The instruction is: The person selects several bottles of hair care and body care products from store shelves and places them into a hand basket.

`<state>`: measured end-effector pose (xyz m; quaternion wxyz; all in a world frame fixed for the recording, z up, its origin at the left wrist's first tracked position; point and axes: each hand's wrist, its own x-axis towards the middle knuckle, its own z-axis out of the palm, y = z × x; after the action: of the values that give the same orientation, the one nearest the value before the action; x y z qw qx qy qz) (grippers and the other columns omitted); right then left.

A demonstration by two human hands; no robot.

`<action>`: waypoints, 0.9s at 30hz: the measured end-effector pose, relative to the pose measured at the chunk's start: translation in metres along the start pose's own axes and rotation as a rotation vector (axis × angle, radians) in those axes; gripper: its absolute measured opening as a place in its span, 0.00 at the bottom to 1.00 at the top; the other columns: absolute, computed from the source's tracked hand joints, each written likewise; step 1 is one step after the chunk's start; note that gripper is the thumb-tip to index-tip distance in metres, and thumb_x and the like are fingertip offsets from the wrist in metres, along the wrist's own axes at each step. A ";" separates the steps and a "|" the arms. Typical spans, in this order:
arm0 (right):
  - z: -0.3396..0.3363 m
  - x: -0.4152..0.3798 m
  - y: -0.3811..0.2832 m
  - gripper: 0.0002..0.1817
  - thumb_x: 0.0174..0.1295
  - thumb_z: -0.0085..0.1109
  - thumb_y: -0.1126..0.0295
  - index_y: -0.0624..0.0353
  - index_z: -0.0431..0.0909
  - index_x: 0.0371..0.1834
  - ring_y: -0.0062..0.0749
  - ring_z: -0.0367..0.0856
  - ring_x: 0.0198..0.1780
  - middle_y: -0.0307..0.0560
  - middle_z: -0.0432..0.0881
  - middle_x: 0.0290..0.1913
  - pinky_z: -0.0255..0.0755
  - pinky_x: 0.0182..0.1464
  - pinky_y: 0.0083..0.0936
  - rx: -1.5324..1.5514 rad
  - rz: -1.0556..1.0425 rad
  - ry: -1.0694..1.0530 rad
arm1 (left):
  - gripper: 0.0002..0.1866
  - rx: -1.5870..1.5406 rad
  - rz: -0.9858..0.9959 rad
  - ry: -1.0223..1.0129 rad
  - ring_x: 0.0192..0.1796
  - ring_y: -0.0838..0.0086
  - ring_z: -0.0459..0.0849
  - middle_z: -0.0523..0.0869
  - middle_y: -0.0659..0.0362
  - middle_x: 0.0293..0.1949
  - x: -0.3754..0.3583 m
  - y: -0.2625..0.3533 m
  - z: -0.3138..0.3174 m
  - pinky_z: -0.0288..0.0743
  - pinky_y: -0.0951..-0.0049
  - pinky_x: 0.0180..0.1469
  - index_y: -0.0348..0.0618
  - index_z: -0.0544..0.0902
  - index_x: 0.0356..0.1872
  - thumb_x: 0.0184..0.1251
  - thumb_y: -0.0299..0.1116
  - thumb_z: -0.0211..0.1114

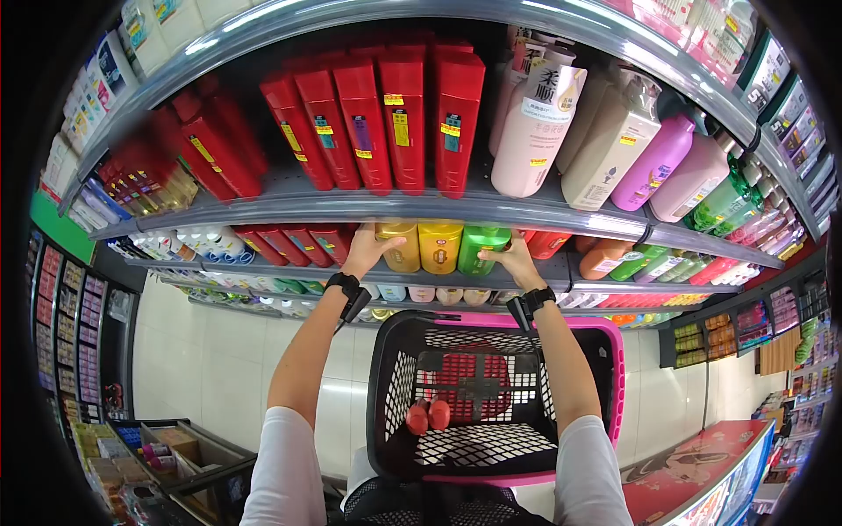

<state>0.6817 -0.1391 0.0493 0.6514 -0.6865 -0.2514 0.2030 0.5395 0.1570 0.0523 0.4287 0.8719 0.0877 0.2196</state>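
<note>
On the second shelf, my left hand (370,251) rests against the left side of a gold bottle (403,252), its thumb across the front. A yellow bottle (439,248) stands in the middle, right beside a green bottle (481,252). My right hand (517,259) is at the green bottle's right side, thumb on its front. The three bottles stand upright in a row between my hands. The fingers behind the bottles are partly hidden. Below my forearms is a black and pink basket (617,377) with small red items (428,416) inside.
Above my hands runs a shelf edge (368,210) carrying red bottles (406,123) and white pump bottles (537,131). Red boxes (298,245) stand left of my left hand. A red-topped display case (693,465) is at lower right, an open-topped bin (189,447) at lower left.
</note>
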 end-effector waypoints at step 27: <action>0.043 -0.034 -0.028 0.28 0.48 0.73 0.68 0.65 0.67 0.48 0.56 0.70 0.48 0.60 0.69 0.48 0.67 0.52 0.44 -0.698 -0.418 0.617 | 0.45 0.238 -0.095 -0.032 0.59 0.42 0.72 0.70 0.36 0.61 -0.008 0.013 0.004 0.71 0.54 0.58 0.37 0.60 0.67 0.54 0.50 0.72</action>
<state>0.6266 -0.1249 0.0725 0.4540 -0.8260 -0.2321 -0.2401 0.5336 0.1430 0.0582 0.3333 0.9150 0.1474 0.1730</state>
